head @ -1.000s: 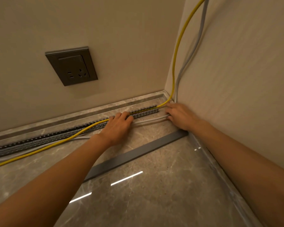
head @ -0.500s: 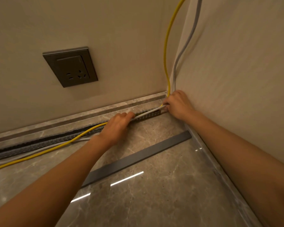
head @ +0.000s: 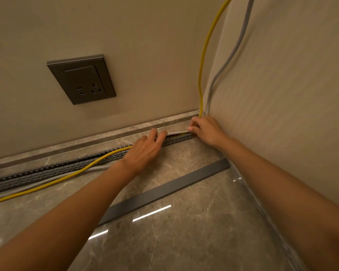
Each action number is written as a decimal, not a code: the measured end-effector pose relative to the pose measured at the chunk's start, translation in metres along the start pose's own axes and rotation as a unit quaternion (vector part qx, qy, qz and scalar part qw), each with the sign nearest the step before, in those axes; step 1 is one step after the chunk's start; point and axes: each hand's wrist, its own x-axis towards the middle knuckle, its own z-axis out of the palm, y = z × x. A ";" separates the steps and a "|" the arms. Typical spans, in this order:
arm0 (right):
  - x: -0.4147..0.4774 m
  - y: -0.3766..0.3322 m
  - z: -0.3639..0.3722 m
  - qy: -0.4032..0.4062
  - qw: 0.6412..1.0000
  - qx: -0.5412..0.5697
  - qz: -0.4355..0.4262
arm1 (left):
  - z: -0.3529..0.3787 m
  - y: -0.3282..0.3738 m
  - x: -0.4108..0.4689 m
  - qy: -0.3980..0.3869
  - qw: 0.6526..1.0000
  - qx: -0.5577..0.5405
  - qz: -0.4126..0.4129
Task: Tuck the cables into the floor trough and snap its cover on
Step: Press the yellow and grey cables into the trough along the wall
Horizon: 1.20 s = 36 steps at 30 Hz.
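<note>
Down in the corner

Right hand [head: 207, 132]: grip closed, thumb and curled fingers pinching the pale grey cable [head: 177, 132] just above the slotted grey floor trough [head: 47, 171]. At its 9 o'clock the left hand [head: 145, 151] has a loose grip, fingers nearly straight, tips touching the same cable. The trough runs off toward 8 o'clock; the yellow cable [head: 199, 85] lies partly over its near edge and climbs away at 12 o'clock. The flat dark grey cover strip [head: 164, 190] lies on the marble floor [head: 194, 237] at the hands' 6 o'clock, apart from the trough
</note>
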 end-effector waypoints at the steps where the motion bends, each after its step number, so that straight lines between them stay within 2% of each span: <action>1: -0.001 0.000 0.002 0.008 1.000 -0.008 -0.002 | 0.000 0.000 -0.001 0.004 1.000 -0.009 -0.007; 3: -0.002 0.002 0.006 0.016 1.000 -0.004 0.001 | -0.001 -0.001 -0.005 0.010 1.000 -0.018 -0.009; 9: 0.005 0.003 0.006 0.014 0.998 0.047 0.033 | -0.006 0.003 -0.001 0.034 0.998 0.054 -0.008; 12: 0.007 0.003 0.006 0.000 0.999 0.031 0.039 | -0.010 0.005 0.003 0.020 0.997 0.068 -0.019; 14: 0.005 0.003 0.007 0.000 0.999 0.004 0.037 | -0.014 0.006 0.005 0.028 0.995 0.097 0.018; 19: 0.005 -0.007 0.004 0.023 0.994 -0.069 0.077 | -0.022 0.011 0.003 -0.014 0.985 0.157 0.068; 21: 0.004 -0.011 0.005 0.029 0.994 -0.076 0.079 | -0.028 0.009 -0.003 0.009 0.984 0.163 0.076; 24: 0.000 -0.011 0.008 0.040 0.995 -0.039 0.084 | -0.020 0.006 -0.009 -0.028 0.988 0.143 0.048; 26: -0.004 -0.012 0.008 0.048 0.994 -0.026 0.090 | -0.020 0.010 -0.013 -0.023 0.990 0.137 0.031; 30: -0.011 -0.020 0.010 0.054 0.995 -0.026 0.084 | -0.020 0.006 0.001 -0.093 0.994 0.059 -0.021; 36: -0.025 -0.033 0.016 0.094 0.992 -0.031 0.083 | -0.019 0.006 -0.003 -0.116 0.993 0.017 -0.015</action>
